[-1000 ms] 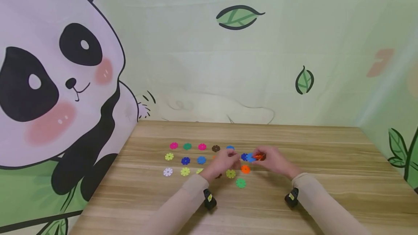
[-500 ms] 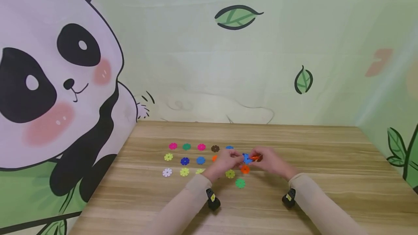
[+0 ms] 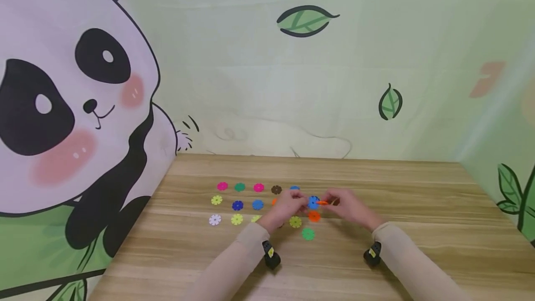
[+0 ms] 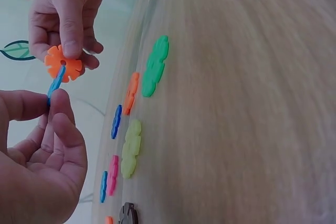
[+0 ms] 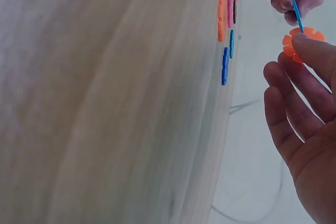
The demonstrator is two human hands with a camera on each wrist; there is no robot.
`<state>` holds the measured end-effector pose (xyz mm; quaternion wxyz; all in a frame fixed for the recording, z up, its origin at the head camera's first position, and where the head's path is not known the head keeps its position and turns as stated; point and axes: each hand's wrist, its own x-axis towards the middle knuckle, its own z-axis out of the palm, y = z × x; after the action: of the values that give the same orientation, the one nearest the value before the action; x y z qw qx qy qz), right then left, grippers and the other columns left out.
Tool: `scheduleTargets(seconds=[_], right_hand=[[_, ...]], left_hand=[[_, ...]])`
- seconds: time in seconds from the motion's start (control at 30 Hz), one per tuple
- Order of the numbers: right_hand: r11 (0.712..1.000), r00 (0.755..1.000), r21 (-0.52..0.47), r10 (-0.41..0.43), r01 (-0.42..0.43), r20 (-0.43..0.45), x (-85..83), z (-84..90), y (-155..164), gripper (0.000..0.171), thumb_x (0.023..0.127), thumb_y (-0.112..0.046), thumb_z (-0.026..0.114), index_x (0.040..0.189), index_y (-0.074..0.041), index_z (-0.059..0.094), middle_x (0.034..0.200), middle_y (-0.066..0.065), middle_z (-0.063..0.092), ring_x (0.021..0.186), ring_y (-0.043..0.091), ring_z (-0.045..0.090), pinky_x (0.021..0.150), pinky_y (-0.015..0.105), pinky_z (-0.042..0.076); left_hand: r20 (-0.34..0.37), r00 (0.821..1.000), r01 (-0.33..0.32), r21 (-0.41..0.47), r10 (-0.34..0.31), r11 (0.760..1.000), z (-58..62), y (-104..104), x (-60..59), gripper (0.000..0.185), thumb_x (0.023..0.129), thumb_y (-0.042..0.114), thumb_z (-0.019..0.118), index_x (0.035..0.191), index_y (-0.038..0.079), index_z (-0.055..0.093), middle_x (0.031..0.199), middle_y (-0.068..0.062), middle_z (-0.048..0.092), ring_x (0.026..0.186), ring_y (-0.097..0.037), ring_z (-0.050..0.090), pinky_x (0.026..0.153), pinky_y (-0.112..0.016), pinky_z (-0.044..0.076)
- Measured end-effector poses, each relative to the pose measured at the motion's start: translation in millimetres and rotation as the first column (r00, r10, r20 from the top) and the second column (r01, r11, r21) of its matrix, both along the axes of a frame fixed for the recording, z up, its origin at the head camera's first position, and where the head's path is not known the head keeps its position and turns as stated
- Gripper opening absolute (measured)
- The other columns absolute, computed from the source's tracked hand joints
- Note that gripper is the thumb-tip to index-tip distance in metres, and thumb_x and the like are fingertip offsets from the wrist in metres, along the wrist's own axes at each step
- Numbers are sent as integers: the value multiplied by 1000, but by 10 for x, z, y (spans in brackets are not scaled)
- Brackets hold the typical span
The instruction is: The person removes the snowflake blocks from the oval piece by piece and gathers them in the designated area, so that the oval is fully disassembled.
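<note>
My left hand (image 3: 288, 207) pinches a light blue interlocking disc (image 4: 54, 85) between thumb and forefinger. Facing it, my right hand (image 3: 347, 204) holds an orange interlocking disc (image 4: 55, 65) by its edge, thumb on its face. The two discs meet crosswise, the blue one's edge at the orange one's notched rim, above the table. The other fingers of the right hand are spread loosely in the right wrist view. A dark blue disc (image 4: 116, 121) lies on the table behind the joined pair, mostly hidden in the head view.
Rows of notched discs lie left of and below the hands, among them a white disc (image 3: 215, 219), a pink disc (image 3: 222, 186), an orange disc (image 3: 314, 216) and a green disc (image 3: 308, 234). The wooden table (image 3: 418, 208) meets a printed backdrop (image 3: 234, 82) at its far edge.
My right hand has shifted slightly left with the orange and light blue discs. My left fingertips, apart from the blue disc a second ago, now grip it. The orange disc has turned more edge-on.
</note>
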<state>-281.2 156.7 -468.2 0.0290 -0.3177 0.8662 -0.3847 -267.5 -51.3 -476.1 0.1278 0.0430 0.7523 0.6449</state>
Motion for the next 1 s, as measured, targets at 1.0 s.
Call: scheduleTargets(seconds=[1.0], right_hand=[[999,998,-53,-6,3,-55,-3,3,-36,12,81,1,71,80,-10,67,81,3,67,73,11,59,66,26,51]], left_hand=[[-94,994,48,-52,-53,997,49,66,46,13,86,6,69,88,1,57,82,-3,56,72,-14,51,62,-23,42]])
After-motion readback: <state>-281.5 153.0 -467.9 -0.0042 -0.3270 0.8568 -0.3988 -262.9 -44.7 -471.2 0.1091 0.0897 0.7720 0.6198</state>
